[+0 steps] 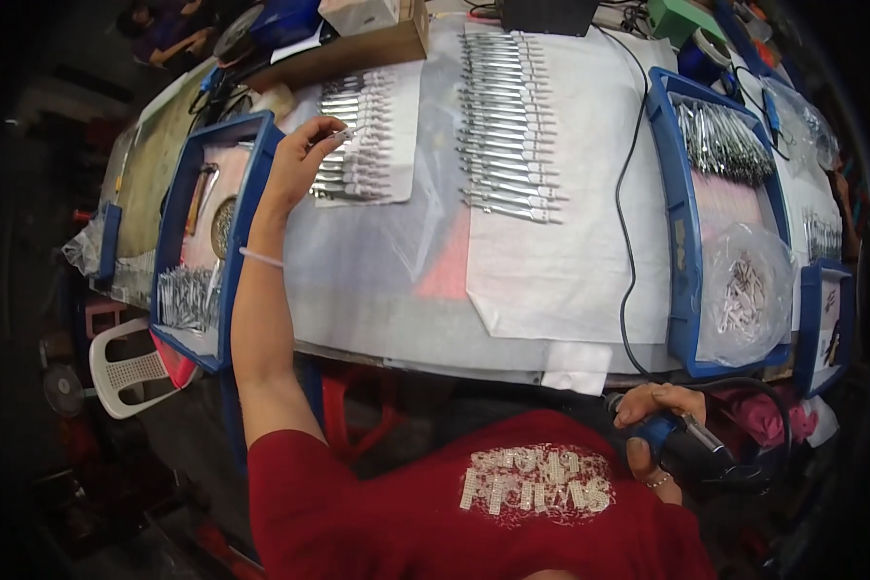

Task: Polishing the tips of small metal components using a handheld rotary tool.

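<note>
My left hand (pixel 304 159) reaches over the left row of slim silver metal pieces (pixel 362 145), its thumb and fingers pinched together at the row's left ends. Something small and shiny shows at the fingertips, too small to name. Below the table's near edge, in front of my red shirt, my right hand (pixel 659 411) wraps round a blue-and-black corded power tool (pixel 686 449). To the right of the left row, a longer row of similar silver pieces (pixel 507 126) lies side by side on a white cloth (pixel 590 242).
A blue tray (pixel 169 242) on the left holds silver pieces and a wooden-handled tool. On the right, another blue tray (pixel 684 290) holds silver pieces and a clear bag (pixel 744 300) of small parts. A black cable (pixel 619 193) crosses the cloth. A white chair (pixel 116 367) stands at left.
</note>
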A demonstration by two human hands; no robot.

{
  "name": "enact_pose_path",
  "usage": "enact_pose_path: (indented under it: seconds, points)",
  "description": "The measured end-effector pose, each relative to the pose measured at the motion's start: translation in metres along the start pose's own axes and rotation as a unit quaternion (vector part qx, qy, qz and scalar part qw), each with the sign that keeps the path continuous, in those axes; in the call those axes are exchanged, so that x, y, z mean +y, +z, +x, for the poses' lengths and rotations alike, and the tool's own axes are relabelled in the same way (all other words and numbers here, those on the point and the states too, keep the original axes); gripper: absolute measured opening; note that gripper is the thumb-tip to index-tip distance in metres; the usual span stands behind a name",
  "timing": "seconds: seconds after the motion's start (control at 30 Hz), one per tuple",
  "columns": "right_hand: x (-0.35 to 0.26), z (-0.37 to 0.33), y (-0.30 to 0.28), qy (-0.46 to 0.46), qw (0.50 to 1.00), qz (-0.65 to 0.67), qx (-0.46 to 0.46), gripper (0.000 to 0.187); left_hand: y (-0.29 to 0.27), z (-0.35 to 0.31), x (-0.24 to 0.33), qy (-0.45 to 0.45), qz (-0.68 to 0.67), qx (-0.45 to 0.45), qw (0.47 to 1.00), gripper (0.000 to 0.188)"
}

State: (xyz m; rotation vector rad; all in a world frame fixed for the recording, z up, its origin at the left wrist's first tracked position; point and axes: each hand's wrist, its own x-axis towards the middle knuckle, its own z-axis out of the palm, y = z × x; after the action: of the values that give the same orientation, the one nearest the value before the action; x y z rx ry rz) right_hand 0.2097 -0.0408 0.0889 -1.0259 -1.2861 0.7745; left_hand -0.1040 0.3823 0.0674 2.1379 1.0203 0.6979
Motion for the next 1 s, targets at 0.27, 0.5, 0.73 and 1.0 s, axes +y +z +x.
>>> enact_pose_path:
  seconds: [0.27, 0.5, 0.73, 1.0]
  points:
    - [-0.004, 0.019, 0.003, 0.048, 0.997, -0.037, -0.039, 0.059, -0.017, 0.061, -0.028, -0.071, 0.103, -0.234, 0.964, 0.016]
    - [-0.006, 0.025, 0.009, 0.071, 0.994, -0.084, -0.030, 0.053, -0.025, 0.060, -0.045, -0.039, 0.061, -0.194, 0.978, 0.019]
    - [-0.014, 0.029, 0.009, 0.068, 0.991, -0.108, -0.047, 0.049, -0.018, 0.043, -0.043, -0.030, 0.064, -0.154, 0.985, 0.019]
    - [-0.016, 0.018, 0.007, 0.058, 0.991, -0.124, 0.006, 0.048, 0.049, 0.016, 0.044, 0.087, 0.031, -0.059, 0.994, 0.015]
